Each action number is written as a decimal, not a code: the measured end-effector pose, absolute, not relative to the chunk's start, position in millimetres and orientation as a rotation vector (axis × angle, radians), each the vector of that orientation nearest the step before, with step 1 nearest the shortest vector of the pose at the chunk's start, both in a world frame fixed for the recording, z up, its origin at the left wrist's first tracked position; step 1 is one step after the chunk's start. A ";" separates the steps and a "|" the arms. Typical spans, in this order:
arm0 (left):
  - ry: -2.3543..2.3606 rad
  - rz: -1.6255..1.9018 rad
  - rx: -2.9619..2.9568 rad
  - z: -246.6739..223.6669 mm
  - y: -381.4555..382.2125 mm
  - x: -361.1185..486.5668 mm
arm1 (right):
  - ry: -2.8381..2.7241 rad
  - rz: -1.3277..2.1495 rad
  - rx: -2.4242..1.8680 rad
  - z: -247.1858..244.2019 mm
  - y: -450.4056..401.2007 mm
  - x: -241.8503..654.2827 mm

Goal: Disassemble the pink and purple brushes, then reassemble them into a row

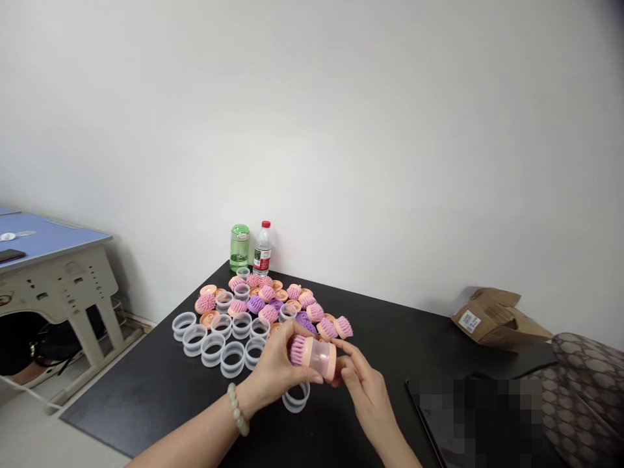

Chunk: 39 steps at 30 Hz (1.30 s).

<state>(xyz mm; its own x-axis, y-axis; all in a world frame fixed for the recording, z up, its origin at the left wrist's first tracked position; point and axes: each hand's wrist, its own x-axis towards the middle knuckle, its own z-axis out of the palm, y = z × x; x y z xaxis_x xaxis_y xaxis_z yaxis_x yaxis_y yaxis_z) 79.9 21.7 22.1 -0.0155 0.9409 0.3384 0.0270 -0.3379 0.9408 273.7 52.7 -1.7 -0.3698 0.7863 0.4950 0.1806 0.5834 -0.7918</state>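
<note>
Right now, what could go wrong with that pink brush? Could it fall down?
The pink-bristled brush sits in the left hand, with the right hand touching it only near its peach end, so it might slip and drop onto the clear plastic ring just below. Its parts might also pull apart. If bumped, that round ring could roll along the black table.

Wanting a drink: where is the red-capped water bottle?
In the head view, the red-capped water bottle stands at the far corner of the black table, just right of a green bottle and behind the pink and purple brush heads.
</note>
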 end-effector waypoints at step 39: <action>1.133 1.427 2.094 10.3 18.9 80.6 | -1.715 0.315 -1.142 -9.0 85.0 287.4</action>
<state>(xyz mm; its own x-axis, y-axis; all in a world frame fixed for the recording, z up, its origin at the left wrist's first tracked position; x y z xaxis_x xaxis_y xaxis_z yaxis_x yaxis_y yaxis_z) 80.6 18.9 10.3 0.1667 0.7792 0.6042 0.4117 -0.6118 0.6755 287.4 85.0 -9.0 -0.0434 0.8040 0.5930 0.5409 0.5180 -0.6627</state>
